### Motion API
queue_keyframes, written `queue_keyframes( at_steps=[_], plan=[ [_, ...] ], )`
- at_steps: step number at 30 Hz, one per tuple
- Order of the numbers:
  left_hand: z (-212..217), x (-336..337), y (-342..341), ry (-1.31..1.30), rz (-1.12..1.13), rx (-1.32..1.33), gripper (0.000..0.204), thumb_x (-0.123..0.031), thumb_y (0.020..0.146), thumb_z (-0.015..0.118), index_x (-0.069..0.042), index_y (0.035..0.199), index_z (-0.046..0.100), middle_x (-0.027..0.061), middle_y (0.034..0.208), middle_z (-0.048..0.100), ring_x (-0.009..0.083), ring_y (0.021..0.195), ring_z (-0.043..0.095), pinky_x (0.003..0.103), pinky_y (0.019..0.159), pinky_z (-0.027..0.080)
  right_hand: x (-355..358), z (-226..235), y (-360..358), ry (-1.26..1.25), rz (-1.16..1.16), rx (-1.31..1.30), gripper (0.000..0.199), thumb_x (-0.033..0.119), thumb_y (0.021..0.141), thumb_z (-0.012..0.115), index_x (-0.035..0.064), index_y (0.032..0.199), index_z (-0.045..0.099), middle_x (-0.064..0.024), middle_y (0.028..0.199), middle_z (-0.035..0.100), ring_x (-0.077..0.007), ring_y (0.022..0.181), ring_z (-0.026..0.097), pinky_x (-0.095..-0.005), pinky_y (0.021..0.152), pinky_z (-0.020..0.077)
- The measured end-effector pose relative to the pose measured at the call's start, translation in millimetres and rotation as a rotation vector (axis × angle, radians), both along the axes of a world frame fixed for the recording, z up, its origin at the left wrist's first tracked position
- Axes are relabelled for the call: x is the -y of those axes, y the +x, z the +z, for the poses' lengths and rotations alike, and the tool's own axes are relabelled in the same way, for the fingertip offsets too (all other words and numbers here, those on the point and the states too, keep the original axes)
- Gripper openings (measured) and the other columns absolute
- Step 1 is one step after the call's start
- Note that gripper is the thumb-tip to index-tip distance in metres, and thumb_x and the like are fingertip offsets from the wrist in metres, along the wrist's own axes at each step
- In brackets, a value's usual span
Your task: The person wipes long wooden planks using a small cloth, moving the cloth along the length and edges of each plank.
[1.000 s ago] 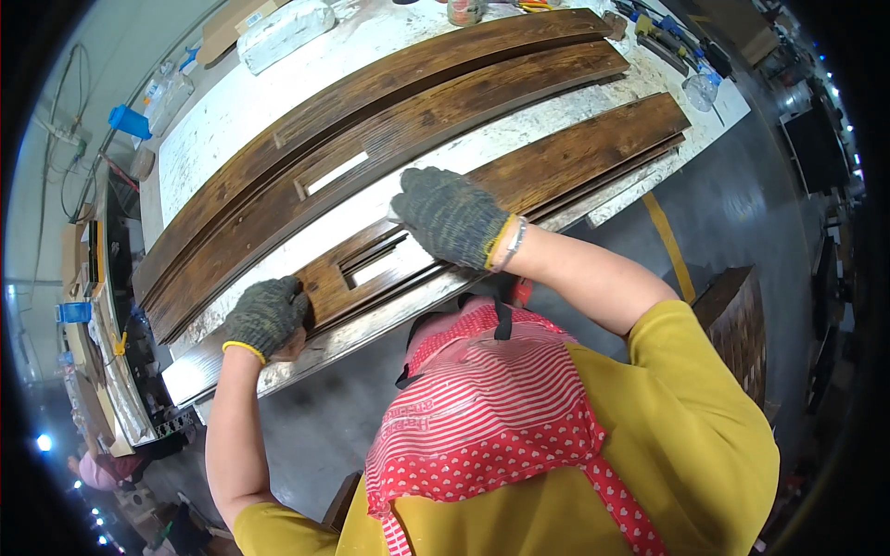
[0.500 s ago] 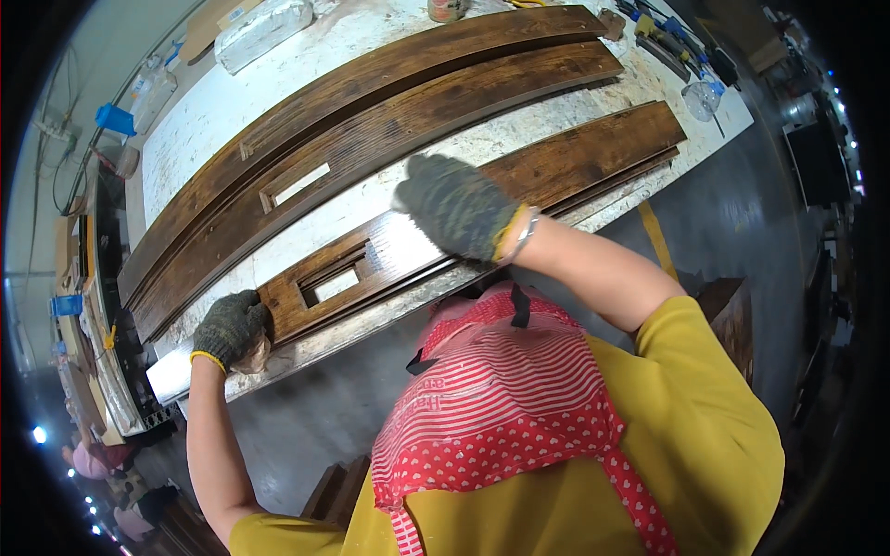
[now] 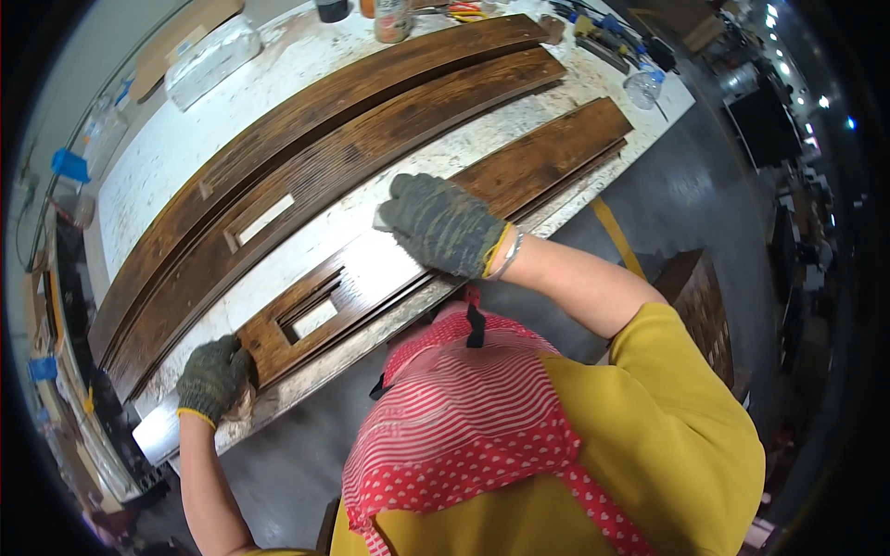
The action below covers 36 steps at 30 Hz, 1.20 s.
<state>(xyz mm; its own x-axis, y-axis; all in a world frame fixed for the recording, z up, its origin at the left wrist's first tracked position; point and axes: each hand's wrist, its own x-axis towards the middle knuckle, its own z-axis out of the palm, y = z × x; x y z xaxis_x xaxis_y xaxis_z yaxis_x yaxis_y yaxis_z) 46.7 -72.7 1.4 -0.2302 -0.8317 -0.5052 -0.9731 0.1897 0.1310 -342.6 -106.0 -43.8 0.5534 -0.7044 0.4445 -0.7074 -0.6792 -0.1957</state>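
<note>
A dark brown wooden board (image 3: 547, 157) with a cut-out slot lies along the near edge of the white worktable (image 3: 139, 176). My right hand (image 3: 443, 225), in a dark camouflage knit glove, rests on the board's middle with its fingers curled together. A small pale grey edge shows at its fingertips; what it belongs to is hidden. At the board's left end is my gloved left hand (image 3: 215, 378), fingers bent around a crumpled tan piece (image 3: 243, 406), perhaps cloth or paper, mostly covered by the hand. A glossy patch shines on the board between my hands.
Two longer brown boards, a slotted one (image 3: 371, 130) and another behind it (image 3: 306, 116), lie farther back. A clear-wrapped white block (image 3: 213, 60), a can (image 3: 392, 20), pliers (image 3: 466, 12), hand tools (image 3: 603, 42) and a clear plastic bottle (image 3: 642, 88) stand around the table's far side.
The whole view has shifted, so table and boards sit farther left. Both hands keep about the same places on the board. A pale edge now shows at my right fingertips.
</note>
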Motion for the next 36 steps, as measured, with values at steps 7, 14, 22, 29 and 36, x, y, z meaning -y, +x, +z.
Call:
queue_keyframes(
  at_steps=[7,14,22,29,36],
  plan=[
    [13.3,-2.2,-11.5,0.002,-0.015,0.052,0.034,-0.033,0.091,0.052,-0.005,0.104,0.065,0.0218,0.1,0.067,0.041,0.096,0.061,0.049,0.087,0.047,20.2,36.8,-176.3,0.273,-0.621,-0.268,0.024,0.024,0.087,0.062,0.0028,0.094,0.069,-0.0184,0.089,0.064,-0.0351,0.083,0.061,-0.0433,0.08,0.0497],
    [31.4,16.9,-155.3,-0.466,-0.705,-0.405,0.012,-0.017,0.087,0.06,-0.006,0.086,0.063,0.0107,0.076,0.061,0.0273,0.069,0.061,0.039,0.062,0.051,13.4,36.4,-121.9,0.629,-0.475,0.307,0.029,0.022,0.09,0.065,0.0032,0.112,0.068,-0.012,0.106,0.069,-0.0233,0.094,0.064,-0.0338,0.085,0.0513],
    [-16.8,24.3,-222.8,-0.246,-0.565,-0.357,0.029,-0.034,0.081,0.063,-0.006,0.084,0.066,0.018,0.078,0.066,0.0356,0.073,0.066,0.046,0.067,0.053,13.5,21.4,-27.9,0.329,-0.099,-0.027,0.032,0.033,0.092,0.06,0.0019,0.093,0.066,-0.0153,0.087,0.058,-0.0326,0.086,0.058,-0.0421,0.082,0.0473],
    [-13.5,25.7,-229.3,-0.216,-0.535,-0.325,0.032,-0.036,0.079,0.066,-0.005,0.082,0.066,0.0185,0.079,0.066,0.0361,0.074,0.066,0.047,0.068,0.053,21.2,34.2,-94.1,0.357,-0.44,-0.149,0.031,0.031,0.092,0.059,0.0015,0.089,0.067,-0.015,0.087,0.058,-0.0315,0.084,0.057,-0.0407,0.082,0.0469],
    [5.2,28.5,-236.9,-0.126,-0.527,-0.261,0.021,-0.025,0.079,0.061,-0.004,0.079,0.066,0.0183,0.078,0.067,0.036,0.074,0.067,0.046,0.072,0.052,15.0,7.7,-65.5,0.168,-0.203,-0.119,0.02,0.024,0.089,0.06,0.0048,0.092,0.064,-0.0159,0.092,0.057,-0.0337,0.09,0.057,-0.0425,0.083,0.0467]
  ],
)
